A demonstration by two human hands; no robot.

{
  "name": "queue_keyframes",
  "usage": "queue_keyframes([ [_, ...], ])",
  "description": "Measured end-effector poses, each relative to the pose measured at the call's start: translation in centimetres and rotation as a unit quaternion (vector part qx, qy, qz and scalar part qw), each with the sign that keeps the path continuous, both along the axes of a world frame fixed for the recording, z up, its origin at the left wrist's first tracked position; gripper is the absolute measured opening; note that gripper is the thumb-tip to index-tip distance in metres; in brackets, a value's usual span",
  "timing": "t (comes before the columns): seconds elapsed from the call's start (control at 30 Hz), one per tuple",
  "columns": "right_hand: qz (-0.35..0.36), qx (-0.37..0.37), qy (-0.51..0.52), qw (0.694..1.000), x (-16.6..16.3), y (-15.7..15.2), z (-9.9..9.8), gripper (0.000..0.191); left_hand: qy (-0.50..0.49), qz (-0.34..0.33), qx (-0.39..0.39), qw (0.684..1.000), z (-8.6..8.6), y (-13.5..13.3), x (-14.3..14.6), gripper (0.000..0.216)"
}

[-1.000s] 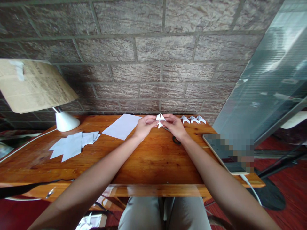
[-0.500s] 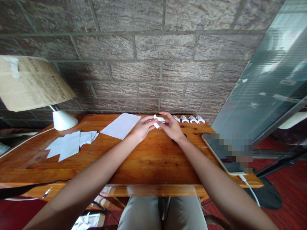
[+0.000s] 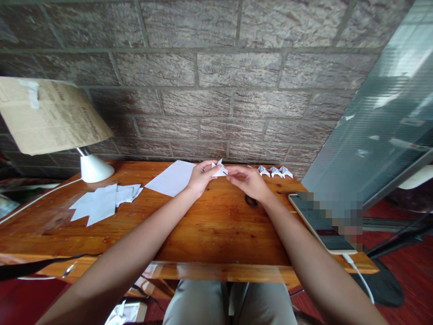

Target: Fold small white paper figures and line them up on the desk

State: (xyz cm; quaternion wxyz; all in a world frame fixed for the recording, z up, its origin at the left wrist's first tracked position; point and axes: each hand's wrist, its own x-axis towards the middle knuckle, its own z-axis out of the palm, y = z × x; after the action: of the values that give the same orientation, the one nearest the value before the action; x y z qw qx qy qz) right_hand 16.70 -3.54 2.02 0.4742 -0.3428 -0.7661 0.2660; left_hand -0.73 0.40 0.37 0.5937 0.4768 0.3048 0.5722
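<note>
A small folded white paper piece [image 3: 219, 169] is held just above the far middle of the wooden table [image 3: 209, 225]. My left hand [image 3: 200, 177] pinches its left side with closed fingers. My right hand [image 3: 248, 181] pinches its right side with the fingertips. Three finished folded paper shapes [image 3: 275, 171] sit in a row to the right of my hands by the wall. A flat white sheet [image 3: 172, 178] lies just left of my left hand.
A white lamp base [image 3: 95, 169] with a cardboard shade [image 3: 50, 115] stands at the back left. Cut paper scraps [image 3: 103, 201] lie left of centre. A tablet [image 3: 321, 221] with a cable lies at the right edge. A small black ring [image 3: 251, 201] rests beside my right wrist. Brick wall behind.
The folded paper piece has been turned and reshaped between my fingers and now sits slightly further left. My hands stayed at the far middle of the table.
</note>
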Motion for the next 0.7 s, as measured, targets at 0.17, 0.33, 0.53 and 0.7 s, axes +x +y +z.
queue_keyframes([
  [0.17,-0.054,0.001,-0.022,0.998,0.2,0.2,0.0,0.026,-0.020,-0.017,0.004,1.000,0.0,0.0,0.2,0.038],
  [0.33,-0.080,-0.029,0.048,0.995,-0.2,0.6,-0.7,0.032,-0.030,-0.038,0.012,0.999,0.1,-0.3,0.3,0.036],
  [0.53,-0.132,-0.038,0.122,0.983,-1.4,0.7,-1.3,0.033,-0.027,-0.053,0.017,0.998,0.2,-0.6,0.5,0.036],
  [0.7,-0.163,-0.030,0.135,0.977,-1.8,0.5,-1.4,0.034,-0.032,-0.038,0.002,0.999,0.3,-0.8,0.8,0.034],
])
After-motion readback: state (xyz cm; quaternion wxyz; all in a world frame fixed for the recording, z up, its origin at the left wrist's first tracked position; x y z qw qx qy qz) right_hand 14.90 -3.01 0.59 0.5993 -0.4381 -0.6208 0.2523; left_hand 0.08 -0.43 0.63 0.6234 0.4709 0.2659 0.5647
